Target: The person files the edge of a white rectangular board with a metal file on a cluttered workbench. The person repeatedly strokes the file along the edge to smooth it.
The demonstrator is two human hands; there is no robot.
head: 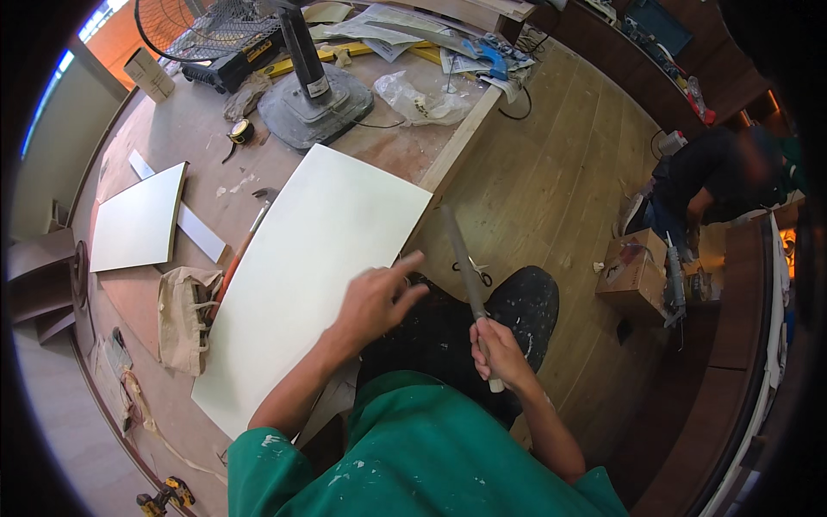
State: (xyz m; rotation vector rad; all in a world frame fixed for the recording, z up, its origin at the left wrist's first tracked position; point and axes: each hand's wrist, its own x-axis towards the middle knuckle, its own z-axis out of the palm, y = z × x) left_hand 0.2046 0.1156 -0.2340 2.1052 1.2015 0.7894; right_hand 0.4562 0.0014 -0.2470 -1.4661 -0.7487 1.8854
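Note:
A large white panel (316,258) lies on the worktable before me, its right edge close to the table's edge. My left hand (378,300) is over that panel edge with its fingers apart and nothing in it; whether it touches the panel I cannot tell. In my right hand (499,352) is a long hand file (462,258), gripped at its handle and pointing up and away from me, clear of the panel. Beyond the panel's left edge lies a hammer (249,242) with an orange handle, partly hidden by a beige cloth bag (184,320).
A fan's base (315,106), a tape measure (241,132), plastic wrap (423,100) and a blue-handled saw (488,58) lie across the table (387,165). Scissors (475,273) are on the floor. A co-worker (711,168) bends near a cardboard box (633,274) at right.

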